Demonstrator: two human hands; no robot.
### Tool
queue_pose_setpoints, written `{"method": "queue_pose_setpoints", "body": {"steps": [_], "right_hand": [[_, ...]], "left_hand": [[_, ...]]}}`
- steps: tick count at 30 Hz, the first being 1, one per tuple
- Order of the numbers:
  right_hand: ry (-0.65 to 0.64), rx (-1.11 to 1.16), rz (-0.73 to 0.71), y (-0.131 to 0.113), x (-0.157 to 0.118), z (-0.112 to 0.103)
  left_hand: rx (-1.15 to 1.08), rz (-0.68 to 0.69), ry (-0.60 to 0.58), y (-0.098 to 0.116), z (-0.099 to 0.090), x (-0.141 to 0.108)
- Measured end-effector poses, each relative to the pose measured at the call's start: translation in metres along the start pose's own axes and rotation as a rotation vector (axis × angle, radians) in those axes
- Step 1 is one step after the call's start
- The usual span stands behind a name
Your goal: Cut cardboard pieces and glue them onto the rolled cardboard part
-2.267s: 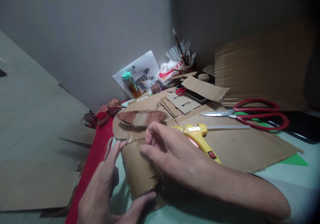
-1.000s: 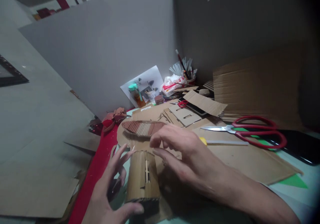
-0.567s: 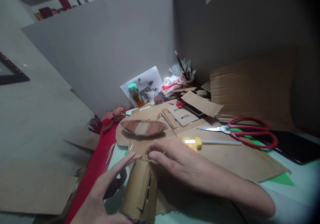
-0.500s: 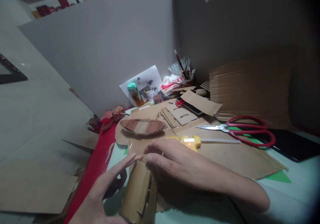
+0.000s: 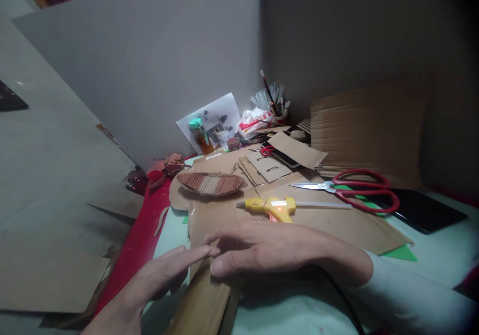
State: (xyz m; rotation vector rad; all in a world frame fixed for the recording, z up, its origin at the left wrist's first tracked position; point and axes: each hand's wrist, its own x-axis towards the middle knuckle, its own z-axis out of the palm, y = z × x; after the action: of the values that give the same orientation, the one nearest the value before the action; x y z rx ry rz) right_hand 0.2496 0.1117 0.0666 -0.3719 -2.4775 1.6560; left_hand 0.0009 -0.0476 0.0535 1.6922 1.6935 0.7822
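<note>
A bent brown cardboard piece [image 5: 204,300] lies at the bottom centre, running out of the frame. My right hand [image 5: 258,250] rests over its far end, thumb on the cardboard and fingers curled round the edge. From the left, my left hand [image 5: 164,272] reaches to the same end; its fingertips meet those of the right hand, and its thumb is not visible. Beyond the hands lies a yellow glue gun [image 5: 271,206] with a lit orange light and a glue stick in its back. A striped oval cardboard piece [image 5: 211,183] sits behind and left of it.
Red-handled scissors [image 5: 368,191] and a black phone [image 5: 428,210] lie at the right. Flat cardboard [image 5: 318,225] covers the middle of the table. Behind stand a bottle [image 5: 200,136], a tissue pack [image 5: 255,122] and an upright cardboard sheet [image 5: 366,135].
The camera view has shifted slightly. Both hands have flattened over the far end of the cardboard piece, which has turned and sunk lower in view. More of the glue gun shows.
</note>
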Motion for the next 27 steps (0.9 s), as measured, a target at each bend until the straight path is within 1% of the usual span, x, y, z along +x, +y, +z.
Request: {"method": "queue_pose_setpoints", "body": {"steps": [3,6,8,10,11,14,16,18,21,24,26,27], "right_hand": [[-0.044,0.060,0.014,-0.001,0.001,0.000],[-0.052,0.118,0.056,-0.002,0.002,0.000],[-0.039,0.180,0.084,-0.003,0.002,0.000],[-0.012,0.247,0.091,-0.004,0.003,0.000],[0.009,0.278,0.090,-0.004,0.004,0.000],[0.098,0.338,0.082,-0.006,0.005,-0.001],[0.177,0.371,0.086,-0.005,0.005,-0.002],[0.261,0.406,0.087,-0.005,0.005,-0.003],[0.379,0.459,0.065,-0.002,0.006,-0.002],[0.457,0.527,0.037,0.003,0.008,-0.001],[0.491,0.571,0.018,0.007,0.010,0.000],[0.508,0.590,0.011,0.009,0.012,0.000]], "left_hand": [[0.035,0.062,-0.089,-0.017,-0.007,-0.004],[-0.046,0.098,-0.097,-0.030,-0.009,-0.005],[-0.103,0.108,-0.094,-0.032,-0.008,-0.004],[-0.127,0.086,-0.069,-0.026,-0.005,0.001],[-0.137,0.049,-0.037,-0.021,-0.003,0.004],[-0.212,-0.064,0.131,0.001,0.005,0.015],[-0.309,-0.071,0.223,0.011,0.010,0.022],[-0.437,-0.059,0.293,0.015,0.013,0.028],[-0.580,-0.054,0.396,0.012,0.014,0.036],[-0.665,-0.104,0.508,0.012,0.013,0.040],[-0.729,-0.147,0.546,0.016,0.015,0.041],[-0.760,-0.175,0.548,0.019,0.017,0.041]]}}
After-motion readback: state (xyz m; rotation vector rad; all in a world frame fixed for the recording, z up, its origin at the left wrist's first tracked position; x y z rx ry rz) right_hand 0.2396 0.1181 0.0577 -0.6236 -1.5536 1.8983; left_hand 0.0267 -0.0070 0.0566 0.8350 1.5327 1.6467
